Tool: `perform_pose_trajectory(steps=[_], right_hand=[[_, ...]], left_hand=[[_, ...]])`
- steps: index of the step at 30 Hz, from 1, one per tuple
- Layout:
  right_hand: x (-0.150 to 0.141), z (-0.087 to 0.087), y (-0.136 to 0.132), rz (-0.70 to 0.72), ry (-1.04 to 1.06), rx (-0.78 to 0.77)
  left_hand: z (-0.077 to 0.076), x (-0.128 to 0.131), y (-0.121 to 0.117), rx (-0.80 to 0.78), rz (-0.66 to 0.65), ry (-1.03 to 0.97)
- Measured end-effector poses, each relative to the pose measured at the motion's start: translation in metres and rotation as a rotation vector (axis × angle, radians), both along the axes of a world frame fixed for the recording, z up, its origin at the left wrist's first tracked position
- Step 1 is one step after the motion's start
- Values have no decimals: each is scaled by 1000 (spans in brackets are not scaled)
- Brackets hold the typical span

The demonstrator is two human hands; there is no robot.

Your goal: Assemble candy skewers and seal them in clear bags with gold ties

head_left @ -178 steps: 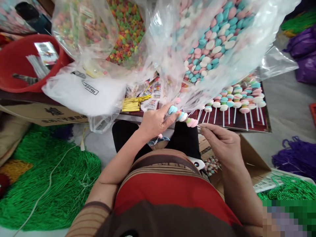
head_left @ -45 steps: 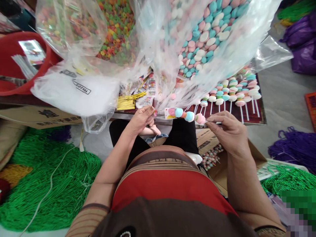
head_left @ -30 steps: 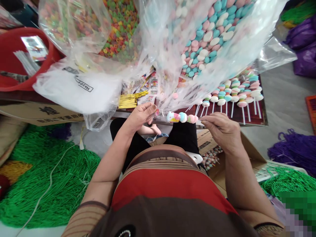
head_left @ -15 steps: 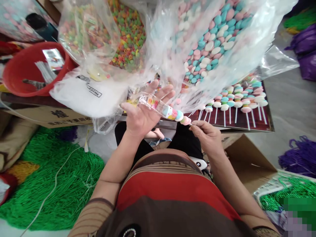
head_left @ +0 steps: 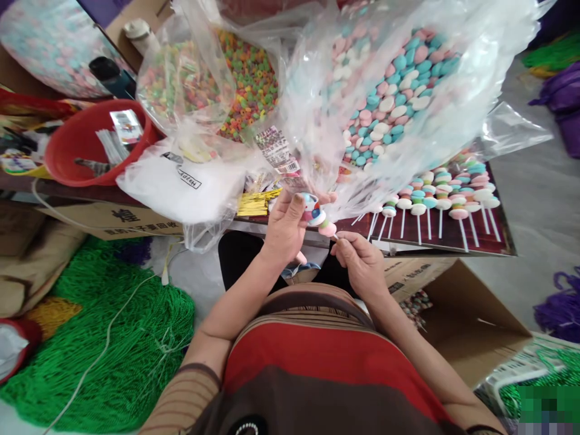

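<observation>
A marshmallow candy skewer (head_left: 326, 228) with pink, green and white pieces on a white stick is held between both hands. My left hand (head_left: 286, 225) is closed around its upper part, which sits in a clear printed wrapper bag (head_left: 277, 150) with a barcode label. The bag's far end stands up beyond my fingers. My right hand (head_left: 360, 261) pinches the stick just below the lowest pink piece. Yellow twist ties (head_left: 252, 205) lie on the table to the left of my left hand. To the right, several candy skewers (head_left: 435, 193) rest with their sticks towards me.
Open plastic bags hold ring-shaped candies (head_left: 254, 78) and pastel marshmallows (head_left: 389, 103). A red basin (head_left: 67, 145) with sticks stands at the left, beside a white plastic bag (head_left: 181, 181). Below the table's right side is an open carton (head_left: 471, 314); green cord (head_left: 99, 338) covers the left floor.
My left hand was spread palm up beneath the wrapper; its fingers have closed round the wrapped candy. The wrapper's end now points away from me. My right hand keeps the stick, slightly further left.
</observation>
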State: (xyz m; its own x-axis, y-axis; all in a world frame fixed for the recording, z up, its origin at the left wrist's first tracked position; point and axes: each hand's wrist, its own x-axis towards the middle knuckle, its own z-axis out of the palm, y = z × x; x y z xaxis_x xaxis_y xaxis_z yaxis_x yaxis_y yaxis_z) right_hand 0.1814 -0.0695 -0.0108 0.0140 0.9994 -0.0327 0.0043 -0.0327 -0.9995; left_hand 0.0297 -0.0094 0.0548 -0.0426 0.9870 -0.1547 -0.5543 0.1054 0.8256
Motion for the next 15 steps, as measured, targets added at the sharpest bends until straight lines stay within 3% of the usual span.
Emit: perform_pose_trajectory(steps=[3, 8, 12, 15], right_hand=[[-10, 2, 1, -56, 62, 7], [-17, 0, 5, -36, 150, 4], [-14, -2, 5, 39, 226, -36], [-15, 0, 3, 60, 231, -74]], left_hand=[[-8, 4, -6, 67, -29, 14], [-17, -2, -12, 189, -83, 11], [-3, -20, -8, 236, -149, -23], [12, -25, -3, 191, -102, 33]])
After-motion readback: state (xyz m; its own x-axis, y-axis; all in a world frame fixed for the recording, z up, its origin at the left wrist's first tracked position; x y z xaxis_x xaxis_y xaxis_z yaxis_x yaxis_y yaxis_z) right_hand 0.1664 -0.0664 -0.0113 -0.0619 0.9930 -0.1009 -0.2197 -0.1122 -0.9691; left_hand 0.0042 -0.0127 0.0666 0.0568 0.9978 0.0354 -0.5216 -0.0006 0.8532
